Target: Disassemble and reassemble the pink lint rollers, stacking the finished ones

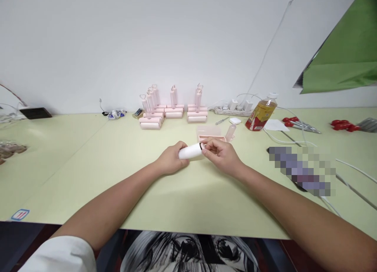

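My left hand (pixel 171 159) is closed around one end of a white lint roller refill (pixel 190 151), held tilted just above the table. The fingertips of my right hand (pixel 223 156) pinch the refill's other end, beside a dark ring at its opening. Behind my right hand lies an open pink lint roller frame (pixel 211 138), partly hidden by the fingers. Its translucent pink handle (pixel 231 132) leans up at the right, and a clear cover (pixel 207 130) shows at the back.
Several pink lint rollers (pixel 151 124) stand upright in groups near the wall. A power strip (pixel 232 110), a drink bottle (pixel 261 113), red-handled tools (pixel 300 124) and a blurred-out phone (pixel 300 172) with cables lie to the right. A dark device (pixel 35 112) sits far left.
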Available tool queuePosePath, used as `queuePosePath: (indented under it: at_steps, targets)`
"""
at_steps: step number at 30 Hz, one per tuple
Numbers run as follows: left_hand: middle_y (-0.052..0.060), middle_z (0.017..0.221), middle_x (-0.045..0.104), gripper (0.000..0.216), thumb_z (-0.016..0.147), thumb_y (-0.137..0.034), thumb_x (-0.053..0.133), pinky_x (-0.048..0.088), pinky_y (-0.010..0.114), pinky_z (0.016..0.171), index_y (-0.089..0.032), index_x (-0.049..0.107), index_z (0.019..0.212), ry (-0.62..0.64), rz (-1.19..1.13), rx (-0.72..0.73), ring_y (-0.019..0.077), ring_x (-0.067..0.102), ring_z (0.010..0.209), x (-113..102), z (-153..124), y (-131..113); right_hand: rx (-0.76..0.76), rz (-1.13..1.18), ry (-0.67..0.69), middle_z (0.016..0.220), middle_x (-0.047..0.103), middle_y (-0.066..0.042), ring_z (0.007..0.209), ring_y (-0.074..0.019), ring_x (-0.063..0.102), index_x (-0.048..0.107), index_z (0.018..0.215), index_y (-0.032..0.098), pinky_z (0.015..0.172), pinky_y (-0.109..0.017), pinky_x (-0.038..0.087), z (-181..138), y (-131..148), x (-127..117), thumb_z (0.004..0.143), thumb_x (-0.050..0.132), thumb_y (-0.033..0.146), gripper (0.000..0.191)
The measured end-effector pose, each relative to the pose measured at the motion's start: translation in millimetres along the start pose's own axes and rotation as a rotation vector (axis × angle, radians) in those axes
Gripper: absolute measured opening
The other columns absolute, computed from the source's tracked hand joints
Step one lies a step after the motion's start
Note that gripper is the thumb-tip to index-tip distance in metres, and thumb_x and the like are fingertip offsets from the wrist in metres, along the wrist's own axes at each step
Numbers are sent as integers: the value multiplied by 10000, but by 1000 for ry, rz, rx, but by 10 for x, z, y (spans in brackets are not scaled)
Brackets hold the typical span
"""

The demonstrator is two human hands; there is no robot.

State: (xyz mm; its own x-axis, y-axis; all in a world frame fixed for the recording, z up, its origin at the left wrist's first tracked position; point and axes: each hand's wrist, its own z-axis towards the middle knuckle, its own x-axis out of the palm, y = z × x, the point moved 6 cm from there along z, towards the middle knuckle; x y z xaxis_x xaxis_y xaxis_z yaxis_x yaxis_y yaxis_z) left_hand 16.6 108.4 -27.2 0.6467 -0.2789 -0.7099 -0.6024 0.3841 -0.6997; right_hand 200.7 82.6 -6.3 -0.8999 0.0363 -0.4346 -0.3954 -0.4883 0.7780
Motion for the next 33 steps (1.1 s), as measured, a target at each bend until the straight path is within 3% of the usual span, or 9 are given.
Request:
queuePosePath:
  at_steps: [7,14,20,25,27,30,33]
  targets:
    - [27,988,682,404,680,-233,594,483,284,680,-216,625,1082,12,-49,114,211,632,839,17,-11,-66,-9,54,36,1071,700,-68,914,-216,694,618,939,223,844,-393,565,-24,-15,40,840,652,393,200]
    - [9,927,671,431,685,-281,631,476,276,630,-218,612,1110,31,-143,62,187,619,750,57,-9,-19,-79,9,19,1223,624,-101,1061,-244,641,607,1016,224,894,-427,557,-32,23,40,807,700,422,303]
    - [4,917,640,423,687,-298,660,450,256,602,-204,590,1094,-22,-198,1,172,594,742,37,16,29,-152,-70,-171,1199,503,-95,791,-153,588,555,1137,249,669,-331,554,-55,178,-82,808,684,322,361]
    - [-6,869,610,398,736,-399,662,418,256,599,-198,582,1070,-36,-179,10,162,563,722,18,21,12,-117,-74,144,1126,584,-69,756,-154,604,519,1220,262,622,-294,519,-71,256,104,835,619,285,399]
    - [-9,847,596,394,746,-464,662,406,257,603,-190,577,1016,-49,-173,24,157,545,718,-3,24,-3,-128,-170,78,1128,597,-80,772,-168,610,531,1208,237,648,-304,510,-33,280,5,848,583,294,368]
    - [-19,779,558,400,764,-539,638,384,252,583,-186,543,928,-75,-180,13,143,511,678,-32,41,21,31,-541,-31,1001,654,-92,726,-201,601,595,1109,189,685,-345,466,78,169,-276,864,528,311,282]
    - [-26,731,523,422,793,-591,590,377,248,563,-192,502,899,-102,-223,-14,139,499,645,-42,64,84,332,-874,134,925,690,-98,802,-271,612,633,1072,204,623,-334,394,149,-122,-504,857,496,312,277]
